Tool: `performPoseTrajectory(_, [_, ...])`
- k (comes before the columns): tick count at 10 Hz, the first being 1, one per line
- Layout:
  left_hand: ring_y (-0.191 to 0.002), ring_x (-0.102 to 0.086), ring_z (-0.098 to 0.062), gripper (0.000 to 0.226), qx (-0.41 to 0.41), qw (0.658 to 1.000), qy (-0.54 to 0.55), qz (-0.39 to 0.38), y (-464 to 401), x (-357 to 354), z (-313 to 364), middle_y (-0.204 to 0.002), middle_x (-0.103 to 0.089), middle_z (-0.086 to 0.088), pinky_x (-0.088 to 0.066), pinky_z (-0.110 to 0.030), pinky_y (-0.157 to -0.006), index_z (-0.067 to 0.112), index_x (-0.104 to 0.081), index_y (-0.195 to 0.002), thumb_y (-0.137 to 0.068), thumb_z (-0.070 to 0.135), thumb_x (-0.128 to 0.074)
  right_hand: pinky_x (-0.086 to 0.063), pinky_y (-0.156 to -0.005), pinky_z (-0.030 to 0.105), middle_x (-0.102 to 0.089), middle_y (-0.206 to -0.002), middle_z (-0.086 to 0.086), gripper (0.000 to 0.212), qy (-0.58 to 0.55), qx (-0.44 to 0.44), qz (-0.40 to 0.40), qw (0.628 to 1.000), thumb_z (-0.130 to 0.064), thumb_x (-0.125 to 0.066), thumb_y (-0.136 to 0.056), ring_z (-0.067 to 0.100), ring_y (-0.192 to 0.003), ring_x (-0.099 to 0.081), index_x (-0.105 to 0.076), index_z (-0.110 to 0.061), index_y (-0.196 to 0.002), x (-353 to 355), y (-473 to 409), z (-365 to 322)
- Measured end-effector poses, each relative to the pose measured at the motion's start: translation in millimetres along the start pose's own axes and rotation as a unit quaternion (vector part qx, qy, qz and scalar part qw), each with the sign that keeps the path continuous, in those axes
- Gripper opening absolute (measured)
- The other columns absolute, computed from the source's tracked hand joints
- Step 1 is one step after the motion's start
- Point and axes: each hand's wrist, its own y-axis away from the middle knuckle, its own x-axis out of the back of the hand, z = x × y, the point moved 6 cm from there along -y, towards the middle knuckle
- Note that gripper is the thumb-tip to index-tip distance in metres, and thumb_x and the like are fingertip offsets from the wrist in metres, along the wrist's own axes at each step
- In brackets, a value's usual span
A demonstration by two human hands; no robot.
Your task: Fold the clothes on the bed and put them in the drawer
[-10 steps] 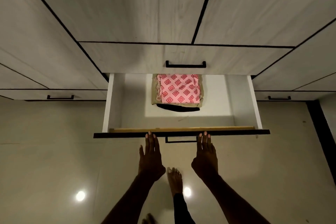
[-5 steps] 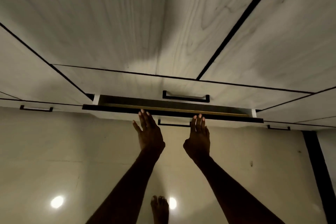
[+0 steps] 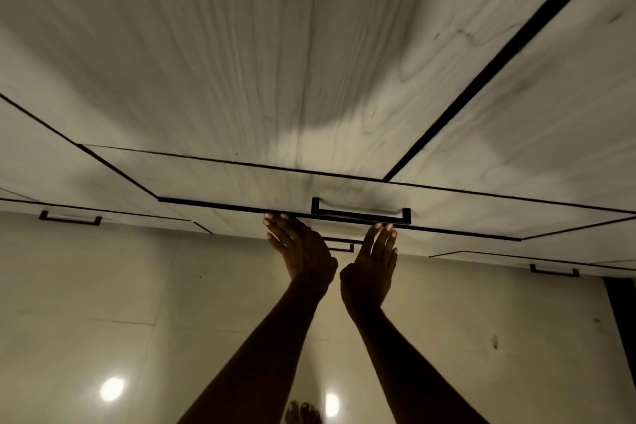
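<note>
Item: pale grey wood-grain wardrobe front (image 3: 241, 62), tall door panels divided by thin black gaps, one broad black seam running up to the right.

Item: lower drawer with pale wood-grain front and black top edge (image 3: 241, 222), sitting nearly flush with the surrounding panels. Its interior is not visible, so the clothes cannot be seen from this view. Its black bar handle (image 3: 340, 246) shows only in part, between the two hands.

Item: upper drawer, same finish, directly above, carrying a black rectangular bar handle (image 3: 360, 212).

Item: left hand (image 3: 303, 251), fingers straight and together, fingertips (image 3: 273, 217) touching the black top edge of the lower drawer front. It grips nothing.

Item: right hand (image 3: 373, 262), fingers likewise straight and extended, fingertips (image 3: 385, 227) against the same edge, just below the upper handle. It holds nothing. The two hands lie close beside each other, wrists near but apart, bare forearms reaching up from the bottom of the view.

Item: neighbouring drawer on the left with a small black handle (image 3: 70, 218); neighbouring drawer on the right with a matching black handle (image 3: 554, 271).

Item: glossy beige tiled floor (image 3: 103, 303), showing two bright round light reflections (image 3: 112, 388).

Item: bare foot (image 3: 303, 413), toes visible at the bottom edge between the forearms.

Item: dark vertical strip (image 3: 621, 320) at the far right edge; what it belongs to cannot be told.
</note>
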Motion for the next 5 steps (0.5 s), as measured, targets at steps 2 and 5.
performPoseTrajectory(2, [-0.146,0.013,-0.062,0.117,-0.033,0.999,0.032,-0.006,-4,-1,0,-0.152,0.017,-0.050,-0.009,-0.061,-0.124,-0.019,0.009,-0.151,-0.089,0.045,-0.067,-0.019,-0.127,0.050,-0.002,-0.170,0.025,0.121,-0.015,-0.029,-0.015,0.999,-0.029,-0.088,-0.075,0.038,-0.158,0.001,-0.009,-0.001,-0.163,-14,-5,-9])
performPoseTrajectory(5, [-0.151,0.020,-0.048,0.114,-0.113,0.991,0.035,-0.059,21,14,-13,-0.161,0.023,-0.034,-0.002,-0.061,-0.123,-0.001,0.019,-0.157,-0.089,0.031,-0.068,-0.047,-0.103,0.058,-0.048,-0.147,0.035,0.098,0.017,-0.021,-0.034,0.999,-0.018,-0.087,-0.064,0.051,-0.134,-0.050,-0.044,0.009,-0.148,11,2,-15])
